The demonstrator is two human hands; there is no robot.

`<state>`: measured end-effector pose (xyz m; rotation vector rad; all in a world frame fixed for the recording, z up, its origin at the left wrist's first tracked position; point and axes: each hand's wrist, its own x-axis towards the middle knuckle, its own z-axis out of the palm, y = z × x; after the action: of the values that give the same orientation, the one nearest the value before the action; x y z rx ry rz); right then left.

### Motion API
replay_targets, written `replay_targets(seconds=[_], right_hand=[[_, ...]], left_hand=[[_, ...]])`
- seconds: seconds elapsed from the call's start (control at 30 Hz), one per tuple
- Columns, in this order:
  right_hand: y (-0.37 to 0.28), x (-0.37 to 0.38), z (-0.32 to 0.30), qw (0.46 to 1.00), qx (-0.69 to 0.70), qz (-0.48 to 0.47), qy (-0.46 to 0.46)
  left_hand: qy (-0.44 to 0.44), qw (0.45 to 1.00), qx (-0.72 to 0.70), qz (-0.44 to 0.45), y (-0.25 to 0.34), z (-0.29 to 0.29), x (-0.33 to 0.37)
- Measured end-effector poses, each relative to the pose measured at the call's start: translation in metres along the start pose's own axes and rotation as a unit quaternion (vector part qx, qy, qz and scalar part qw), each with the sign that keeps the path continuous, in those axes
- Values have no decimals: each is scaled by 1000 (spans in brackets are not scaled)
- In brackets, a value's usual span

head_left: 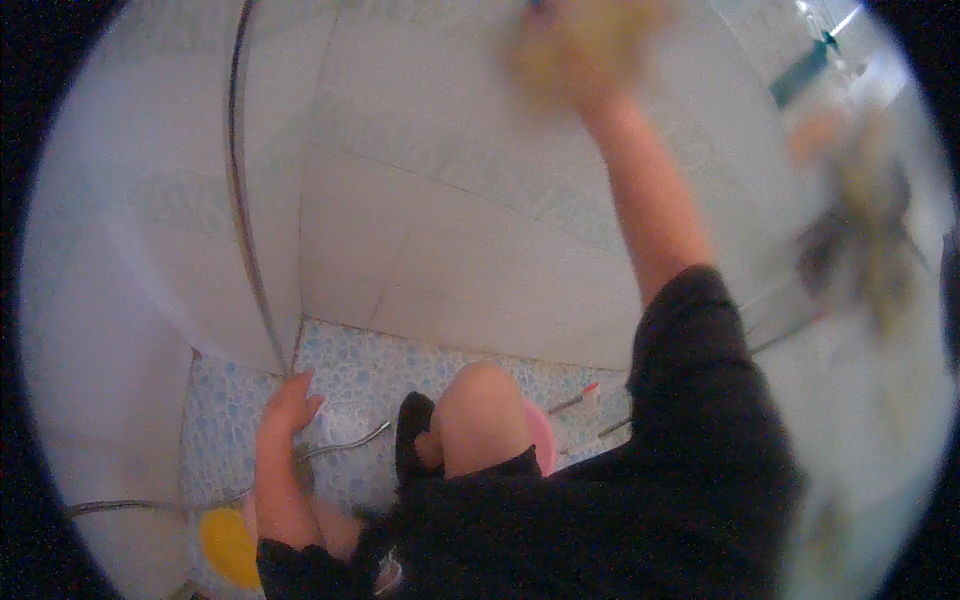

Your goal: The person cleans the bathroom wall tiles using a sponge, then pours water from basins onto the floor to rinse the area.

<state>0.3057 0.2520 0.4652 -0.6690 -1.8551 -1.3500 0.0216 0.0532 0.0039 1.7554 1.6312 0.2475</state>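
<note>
Raised high against the pale tiled wall point(450, 200), my right hand point(585, 75) is pressed on a yellowish cloth point(530, 70). Motion smears both, so single fingers do not show clearly. My left hand point(290, 402) hangs low on the other side, its fingers loosely apart and nothing visible in it. Close by that hand, a long metal shower hose point(236, 160) runs down the wall corner.
Blue pebble-patterned flooring point(345, 350) lies below, with a bent metal tube point(350, 443) across it. A yellow round thing point(230, 545) sits at lower left. Behind my bare knee point(485, 410) shows a pink basin point(540, 437). Blurred items point(865, 210) hang at right.
</note>
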Motion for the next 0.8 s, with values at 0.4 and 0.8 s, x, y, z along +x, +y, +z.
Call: replay_targets(seconds=[0.4, 0.8], right_hand=[[46, -23, 24, 984, 32, -131, -116], [-41, -98, -3, 947, 157, -143, -240]], left_hand=[[4, 1000, -20, -11, 62, -18, -40], [4, 1000, -22, -6, 64, -41, -44]])
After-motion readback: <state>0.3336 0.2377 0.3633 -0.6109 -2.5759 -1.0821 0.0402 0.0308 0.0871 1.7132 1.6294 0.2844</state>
